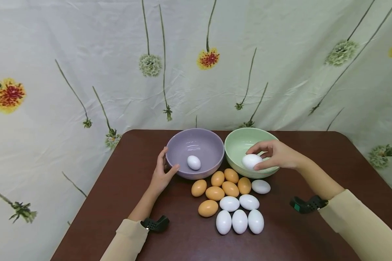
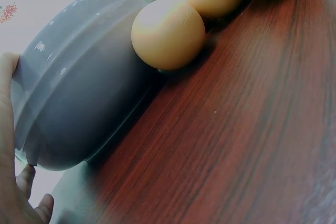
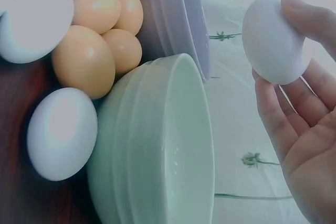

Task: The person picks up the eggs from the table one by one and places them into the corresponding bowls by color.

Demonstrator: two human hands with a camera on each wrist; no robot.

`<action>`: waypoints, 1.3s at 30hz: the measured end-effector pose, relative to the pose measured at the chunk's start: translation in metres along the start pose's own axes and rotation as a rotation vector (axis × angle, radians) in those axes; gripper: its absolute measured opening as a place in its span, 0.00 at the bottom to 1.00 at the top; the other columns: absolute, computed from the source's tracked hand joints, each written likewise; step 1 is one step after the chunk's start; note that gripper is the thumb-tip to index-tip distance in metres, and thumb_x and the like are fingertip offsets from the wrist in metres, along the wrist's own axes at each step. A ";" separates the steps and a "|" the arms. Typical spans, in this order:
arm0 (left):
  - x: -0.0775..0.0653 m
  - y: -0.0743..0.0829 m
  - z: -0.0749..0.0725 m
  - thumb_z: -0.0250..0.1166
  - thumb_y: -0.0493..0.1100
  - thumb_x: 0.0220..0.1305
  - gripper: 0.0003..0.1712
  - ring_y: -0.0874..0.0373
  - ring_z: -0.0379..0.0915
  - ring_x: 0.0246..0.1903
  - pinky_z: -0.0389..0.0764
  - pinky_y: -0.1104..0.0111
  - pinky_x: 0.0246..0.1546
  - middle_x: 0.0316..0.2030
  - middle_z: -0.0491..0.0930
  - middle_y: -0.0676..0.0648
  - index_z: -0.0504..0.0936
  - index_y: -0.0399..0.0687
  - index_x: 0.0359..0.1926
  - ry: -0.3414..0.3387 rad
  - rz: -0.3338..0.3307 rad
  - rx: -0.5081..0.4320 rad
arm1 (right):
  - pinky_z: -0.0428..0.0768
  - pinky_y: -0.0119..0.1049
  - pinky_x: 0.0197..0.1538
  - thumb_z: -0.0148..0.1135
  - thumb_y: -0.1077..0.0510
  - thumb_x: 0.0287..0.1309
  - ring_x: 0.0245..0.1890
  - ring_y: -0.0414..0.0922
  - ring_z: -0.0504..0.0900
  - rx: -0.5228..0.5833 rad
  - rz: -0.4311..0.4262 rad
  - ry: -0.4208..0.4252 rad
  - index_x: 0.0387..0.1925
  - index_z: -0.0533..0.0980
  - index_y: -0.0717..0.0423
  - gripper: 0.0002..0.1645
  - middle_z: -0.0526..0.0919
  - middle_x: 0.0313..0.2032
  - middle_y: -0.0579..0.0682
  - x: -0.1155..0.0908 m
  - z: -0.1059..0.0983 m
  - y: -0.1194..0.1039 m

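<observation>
In the head view, my right hand [image 1: 274, 154] pinches a white egg [image 1: 252, 161] over the green bowl [image 1: 233, 145]. The right wrist view shows the egg [image 3: 273, 40] between thumb and fingertips, raised beyond the bowl's rim [image 3: 190, 108]. My left hand [image 1: 161, 175] rests spread against the near left side of the purple bowl [image 1: 179, 145], its thumb and fingertips at the rim. One white egg [image 1: 194, 162] lies inside that bowl. From the left wrist, the fingers [image 2: 26, 179] show against the bowl's outer wall [image 2: 79, 93].
On the dark wooden table [image 1: 170, 232], several brown eggs [image 1: 215, 193] cluster before the bowls. Several white eggs [image 1: 240, 221] lie nearer the front, and a white egg [image 1: 261, 186] sits beside the green bowl. A flowered cloth [image 1: 117, 54] hangs behind the table.
</observation>
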State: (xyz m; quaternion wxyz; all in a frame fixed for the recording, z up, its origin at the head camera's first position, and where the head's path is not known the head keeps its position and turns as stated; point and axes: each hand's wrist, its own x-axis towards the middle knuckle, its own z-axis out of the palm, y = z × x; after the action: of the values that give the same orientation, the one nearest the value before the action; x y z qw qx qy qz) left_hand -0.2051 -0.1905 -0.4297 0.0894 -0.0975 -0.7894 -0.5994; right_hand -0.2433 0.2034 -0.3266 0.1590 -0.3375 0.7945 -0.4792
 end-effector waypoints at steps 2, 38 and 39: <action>0.001 0.000 0.001 0.63 0.35 0.64 0.45 0.44 0.41 0.73 0.51 0.46 0.67 0.75 0.40 0.37 0.46 0.35 0.74 0.001 0.007 -0.008 | 0.79 0.39 0.48 0.74 0.66 0.47 0.45 0.43 0.79 -0.003 0.009 0.004 0.48 0.79 0.67 0.23 0.83 0.44 0.56 0.006 0.000 -0.001; -0.001 -0.001 -0.001 0.62 0.33 0.64 0.44 0.42 0.39 0.73 0.49 0.45 0.68 0.75 0.40 0.36 0.46 0.33 0.74 -0.001 0.031 -0.025 | 0.79 0.39 0.45 0.73 0.62 0.50 0.48 0.54 0.78 0.055 0.109 0.051 0.51 0.80 0.62 0.24 0.82 0.47 0.54 0.094 0.034 0.013; -0.001 -0.001 -0.002 0.62 0.33 0.64 0.44 0.42 0.38 0.73 0.49 0.45 0.68 0.75 0.39 0.35 0.46 0.32 0.74 -0.003 0.032 -0.027 | 0.79 0.39 0.44 0.74 0.62 0.49 0.48 0.54 0.78 0.054 0.108 0.060 0.50 0.80 0.62 0.24 0.82 0.47 0.54 0.096 0.036 0.013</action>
State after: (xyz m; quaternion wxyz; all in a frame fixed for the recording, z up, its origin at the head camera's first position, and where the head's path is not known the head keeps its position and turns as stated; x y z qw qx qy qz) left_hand -0.2048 -0.1923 -0.4308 0.0963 -0.1121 -0.7796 -0.6086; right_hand -0.2969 0.1176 -0.3491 0.1697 -0.2750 0.8029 -0.5010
